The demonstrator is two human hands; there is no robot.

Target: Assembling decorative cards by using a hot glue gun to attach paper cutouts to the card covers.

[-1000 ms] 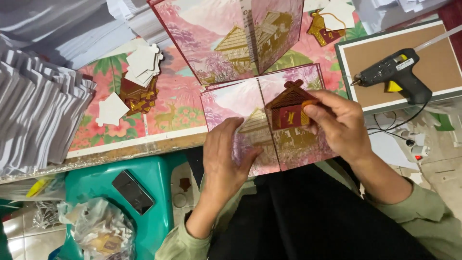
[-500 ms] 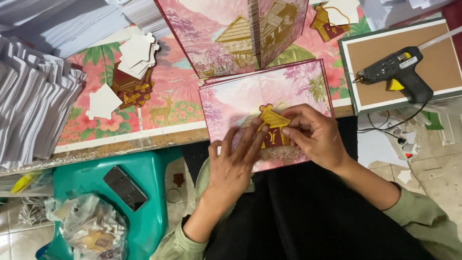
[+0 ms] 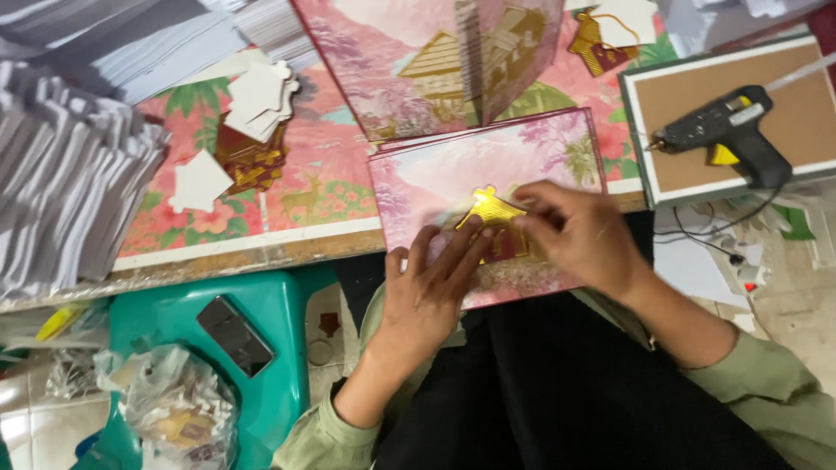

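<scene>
A pink printed card [image 3: 453, 170] lies flat at the table's near edge, partly over my lap. On its lower middle sits a gold and dark red house-shaped cutout [image 3: 490, 211]. My left hand [image 3: 431, 292] lies on the card with its fingertips pressing the cutout's left side. My right hand [image 3: 579, 235] comes in from the right, fingers pinching and pressing the cutout's right side. Most of the cutout's lower part is hidden under my fingers.
An upright folded pink card with house pictures [image 3: 444, 61] stands behind. A pile of house cutouts [image 3: 252, 122] lies at left, white sheet stacks [image 3: 61, 191] further left. A black glue gun [image 3: 727, 130] rests on a brown board at right. A green stool [image 3: 270, 339] holds a phone [image 3: 233, 335].
The pink card that stood folded open a second ago now lies flat. Both hands moved the house cutout down onto its lower middle and now press it there.
</scene>
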